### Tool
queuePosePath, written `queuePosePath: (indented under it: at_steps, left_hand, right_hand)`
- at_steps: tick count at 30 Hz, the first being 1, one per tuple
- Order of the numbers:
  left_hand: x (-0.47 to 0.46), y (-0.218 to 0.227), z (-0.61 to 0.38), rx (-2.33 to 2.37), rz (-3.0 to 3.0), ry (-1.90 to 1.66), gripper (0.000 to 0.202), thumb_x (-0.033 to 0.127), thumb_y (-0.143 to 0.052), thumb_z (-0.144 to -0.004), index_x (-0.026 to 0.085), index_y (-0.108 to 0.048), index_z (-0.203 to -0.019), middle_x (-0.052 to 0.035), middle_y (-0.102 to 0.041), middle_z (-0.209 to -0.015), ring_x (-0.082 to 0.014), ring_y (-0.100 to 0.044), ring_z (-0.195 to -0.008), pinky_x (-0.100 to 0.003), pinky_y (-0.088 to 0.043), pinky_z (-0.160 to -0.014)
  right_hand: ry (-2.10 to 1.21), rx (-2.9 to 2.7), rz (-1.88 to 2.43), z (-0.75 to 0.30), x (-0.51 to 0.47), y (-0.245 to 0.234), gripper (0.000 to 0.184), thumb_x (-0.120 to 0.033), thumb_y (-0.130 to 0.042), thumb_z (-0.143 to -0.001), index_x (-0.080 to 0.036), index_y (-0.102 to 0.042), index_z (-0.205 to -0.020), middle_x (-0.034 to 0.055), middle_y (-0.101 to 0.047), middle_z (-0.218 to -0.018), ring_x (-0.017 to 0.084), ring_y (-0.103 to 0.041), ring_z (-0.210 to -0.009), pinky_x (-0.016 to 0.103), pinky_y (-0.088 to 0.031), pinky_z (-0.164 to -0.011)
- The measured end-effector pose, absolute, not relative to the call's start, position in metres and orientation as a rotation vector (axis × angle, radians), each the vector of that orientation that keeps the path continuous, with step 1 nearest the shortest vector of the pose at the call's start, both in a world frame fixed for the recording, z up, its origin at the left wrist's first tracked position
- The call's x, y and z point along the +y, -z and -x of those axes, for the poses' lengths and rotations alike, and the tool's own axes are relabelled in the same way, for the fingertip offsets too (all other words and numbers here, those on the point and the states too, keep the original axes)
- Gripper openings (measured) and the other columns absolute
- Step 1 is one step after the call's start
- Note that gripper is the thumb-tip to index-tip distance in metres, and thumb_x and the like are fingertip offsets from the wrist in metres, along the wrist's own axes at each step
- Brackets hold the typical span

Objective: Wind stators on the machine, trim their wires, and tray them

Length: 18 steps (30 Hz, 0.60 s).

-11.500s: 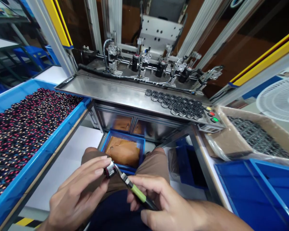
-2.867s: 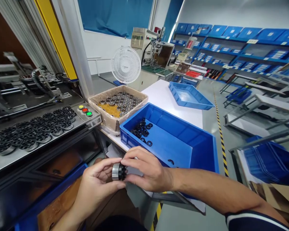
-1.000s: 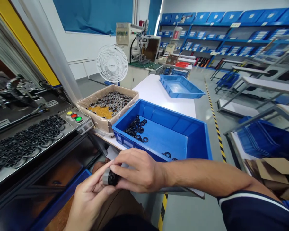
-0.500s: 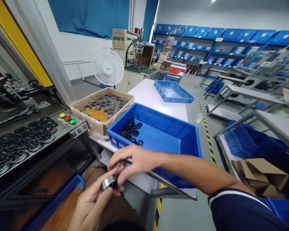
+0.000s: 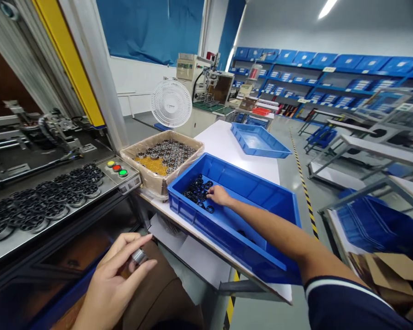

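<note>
Over my lap, my left hand [image 5: 112, 270] holds a silver metal ring [image 5: 139, 256] between fingers and thumb; part of the ring is hidden by the fingers. My right hand [image 5: 219, 195] reaches into a deep blue bin [image 5: 241, 172]. Its fingertips are pinched at the edge of a heap of small black wheel-shaped plastic pieces [image 5: 195, 191], apparently on one of them. To the left, many silver rings with black inserts [image 5: 55, 208] sit in rows on the machine's metal ledge.
Behind the blue bin stands a lined carton [image 5: 151, 176] of metal and black parts. A control box [image 5: 122, 174] with yellow, red and green buttons is at the machine's corner. A white fan [image 5: 171, 103] and a shallow blue tray [image 5: 258, 140] are farther back.
My right hand has left the metal ring and moved forward into the blue bin, to the black pieces. My left hand keeps the ring, lower left. The view has shifted slightly.
</note>
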<state>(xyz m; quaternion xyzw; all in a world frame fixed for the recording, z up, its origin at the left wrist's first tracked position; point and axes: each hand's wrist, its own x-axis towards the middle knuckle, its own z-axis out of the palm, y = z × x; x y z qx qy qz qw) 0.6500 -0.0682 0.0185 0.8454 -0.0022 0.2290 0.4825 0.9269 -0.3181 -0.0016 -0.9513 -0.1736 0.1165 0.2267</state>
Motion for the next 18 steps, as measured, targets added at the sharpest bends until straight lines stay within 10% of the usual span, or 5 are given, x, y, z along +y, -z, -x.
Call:
queuePosePath:
  at_steps: [7,18]
  left_hand:
    - [-0.075,-0.027,-0.651,0.071,-1.86,-0.487,0.039,0.024,-0.076,-0.075,0.031,-0.07,-0.114,-0.0024,-0.073,-0.117,-0.0185,-0.068,-0.11,-0.027,-0.052,-0.098]
    - [-0.11,-0.037,-0.658,0.12,-1.213,-0.179,0.047,0.003,-0.083,-0.059,0.027,-0.076,-0.099,-0.0004,-0.079,-0.097,-0.017,-0.075,-0.088,-0.014,-0.058,-0.077]
  right_hand:
    - [-0.011,-0.956,2.345,-0.856,-0.292,-0.07,0.012,-0.023,-0.072,-0.08,-0.015,-0.064,-0.076,0.007,-0.068,-0.108,0.018,-0.065,-0.101,0.031,-0.052,-0.094]
    - [0.474,-1.62,1.569,-0.767,-0.272,-0.054,0.035,-0.028,-0.072,-0.083,-0.01,-0.057,-0.109,0.0143,-0.069,-0.095,0.019,-0.066,-0.09,0.035,-0.058,-0.079]
